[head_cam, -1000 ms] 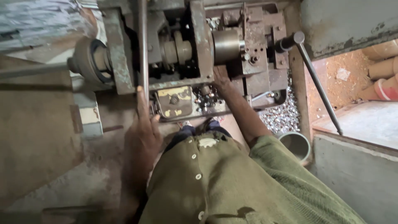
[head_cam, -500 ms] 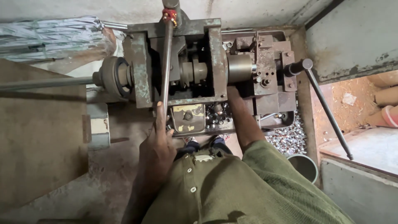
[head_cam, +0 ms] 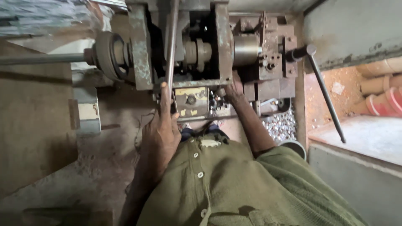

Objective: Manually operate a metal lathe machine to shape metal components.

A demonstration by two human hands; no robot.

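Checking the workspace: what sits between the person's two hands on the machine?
In the head view, a small yellowed plate with a knob lies between left hand and right hand.

The machine frame looks like worn, rust-flecked matt metal, its cylinder smoother, and the shirt coarse woven cloth.

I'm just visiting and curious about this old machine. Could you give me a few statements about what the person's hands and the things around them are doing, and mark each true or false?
1. The left hand touches the long thin metal lever rod. True.
2. The right hand grips the black-knobbed dark handle bar. False: it reaches to the rusty grey metal machine, just below the shiny steel cylinder; the bar stands untouched.
3. The person wears an olive green buttoned shirt. True.
4. The pile of small shiny metal pieces lies left of the machine. False: it lies at lower right.
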